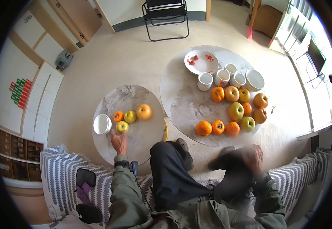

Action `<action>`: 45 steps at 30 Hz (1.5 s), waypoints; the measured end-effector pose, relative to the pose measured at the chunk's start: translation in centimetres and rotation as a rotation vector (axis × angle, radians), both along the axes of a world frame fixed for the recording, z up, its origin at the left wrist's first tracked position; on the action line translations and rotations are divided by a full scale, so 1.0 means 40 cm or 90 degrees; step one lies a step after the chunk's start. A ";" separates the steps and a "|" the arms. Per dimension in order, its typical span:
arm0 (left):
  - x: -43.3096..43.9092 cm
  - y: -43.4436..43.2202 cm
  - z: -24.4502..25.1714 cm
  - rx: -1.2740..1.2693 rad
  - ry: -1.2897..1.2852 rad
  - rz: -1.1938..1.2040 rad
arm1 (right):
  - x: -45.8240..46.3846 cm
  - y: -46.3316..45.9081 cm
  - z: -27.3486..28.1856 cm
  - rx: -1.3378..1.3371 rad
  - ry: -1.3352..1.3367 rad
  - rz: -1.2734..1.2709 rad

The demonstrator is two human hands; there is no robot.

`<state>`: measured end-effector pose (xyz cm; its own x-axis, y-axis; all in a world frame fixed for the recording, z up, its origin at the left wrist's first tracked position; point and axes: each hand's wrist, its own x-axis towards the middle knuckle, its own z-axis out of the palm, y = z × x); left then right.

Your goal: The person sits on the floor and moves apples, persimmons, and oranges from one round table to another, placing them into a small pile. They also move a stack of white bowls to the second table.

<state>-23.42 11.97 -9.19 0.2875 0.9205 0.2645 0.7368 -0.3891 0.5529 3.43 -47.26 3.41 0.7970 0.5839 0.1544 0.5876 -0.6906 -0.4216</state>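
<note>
My left hand (119, 143) reaches over the small round table (137, 146), its fingers apart at the near edge of a yellow apple (122, 126). The thumb side seems to touch the apple, whose top stays uncovered. Just left of the fingers stand nested white bowls (102, 124). Beyond the apple lie an orange persimmon (118, 116), a yellow-green apple (130, 116) and a larger yellow-orange apple (144, 112). On my knee rests my right hand (253, 160), partly blurred; its finger spread is unclear and I see nothing held in it.
On the larger round table (180, 108) are several persimmons (203, 128) and apples (235, 111), white cups (205, 81), stacked bowls (255, 79), and a floral plate (203, 64) holding small red fruits (196, 57). A black folding chair (166, 13) stands beyond. Striped fabric (65, 169) covers my seat.
</note>
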 end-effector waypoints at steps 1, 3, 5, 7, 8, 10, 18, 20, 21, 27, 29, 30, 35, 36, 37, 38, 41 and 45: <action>-0.001 -0.014 0.007 0.004 0.013 0.027 | 0.000 -0.003 0.005 0.002 0.001 -0.002; 0.004 -0.052 0.042 0.002 -0.057 -0.042 | 0.002 -0.004 0.010 0.000 0.006 0.000; 0.042 -0.118 0.094 -0.073 -0.122 -0.143 | 0.001 -0.005 0.011 0.011 -0.002 0.005; 0.123 -0.225 0.148 -0.153 -0.124 -0.262 | 0.003 -0.006 0.007 0.014 0.005 0.010; 0.164 -0.288 0.178 -0.184 -0.134 -0.353 | 0.004 -0.007 0.004 0.016 0.004 0.015; 0.252 -0.422 0.231 -0.181 -0.134 -0.501 | 0.003 -0.011 -0.005 0.022 -0.009 0.013; 0.485 -0.690 0.277 0.038 0.087 -0.710 | -0.002 -0.034 -0.029 0.037 -0.023 -0.004; 0.496 -0.689 0.268 0.045 0.081 -0.691 | -0.006 -0.033 -0.030 0.039 -0.019 -0.021; 0.494 -0.687 0.265 0.029 0.067 -0.685 | -0.007 -0.034 -0.030 0.039 -0.019 -0.032; 0.381 -0.532 0.251 0.049 -0.113 -0.521 | -0.001 -0.033 -0.043 0.023 -0.011 -0.030; 0.321 -0.415 0.237 0.018 0.002 -0.460 | 0.002 -0.030 -0.048 0.016 0.004 -0.030; 0.286 -0.373 0.225 0.018 0.036 -0.385 | 0.002 -0.029 -0.048 0.019 -0.001 -0.023; 0.175 -0.195 0.144 0.028 0.072 -0.225 | 0.002 -0.012 -0.044 0.010 -0.012 -0.016; 0.169 -0.183 0.126 0.042 0.087 -0.222 | 0.001 -0.009 -0.042 0.006 -0.011 -0.015; 0.168 -0.173 0.110 0.039 0.112 -0.214 | 0.000 -0.008 -0.040 0.001 -0.011 -0.014; 0.169 -0.167 0.096 0.041 0.131 -0.206 | 0.001 -0.008 -0.037 -0.005 -0.012 -0.014; 0.177 -0.159 0.070 0.122 0.178 -0.236 | 0.000 -0.003 -0.033 -0.016 -0.011 -0.020; 0.171 -0.153 0.051 0.154 0.179 -0.209 | -0.003 0.002 -0.017 -0.016 -0.002 -0.021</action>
